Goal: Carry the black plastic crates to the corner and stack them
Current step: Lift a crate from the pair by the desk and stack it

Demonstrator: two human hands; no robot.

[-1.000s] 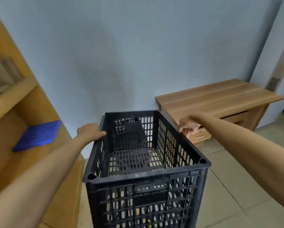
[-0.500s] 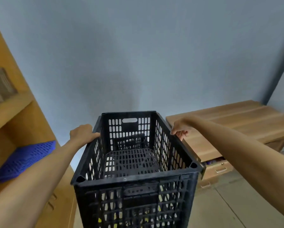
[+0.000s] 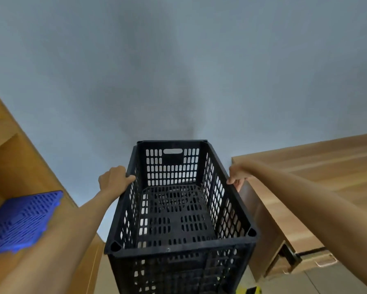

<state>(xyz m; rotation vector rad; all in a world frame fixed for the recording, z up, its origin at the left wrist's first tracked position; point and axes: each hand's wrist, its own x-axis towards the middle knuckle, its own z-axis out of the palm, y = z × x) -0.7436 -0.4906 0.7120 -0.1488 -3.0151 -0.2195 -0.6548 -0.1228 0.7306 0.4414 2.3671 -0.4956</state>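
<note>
Between our 2 hands sits the black crate [image 3: 179,211], open side up, its far end toward the grey wall [image 3: 178,71]. Our left hand [image 3: 114,180] curls over the top rim of the crate's left wall near the far corner, gripping it. Our right hand [image 3: 237,177] is at the matching spot on the right rim, fingers bent down along the outside of the wall; it appears to hold the rim too, though blur hides the fingertips. Both arms reach well forward.

Outside our left hand stands a wooden shelf unit [image 3: 12,162] with a blue perforated tray [image 3: 21,221] on one shelf. Outside our right hand is a wooden desk [image 3: 318,166], its drawer [image 3: 305,264] slightly ajar. The crate fills the gap between them, close to the wall.

We judge that the carry is nearly done: the crate is at the corner spot or just short of it. We cannot tell whether it rests on another crate, because everything below its near wall is out of view. Still to do, as far as we can see: settle it squarely, let go, and fetch any remaining crates, none of which show here.
</note>
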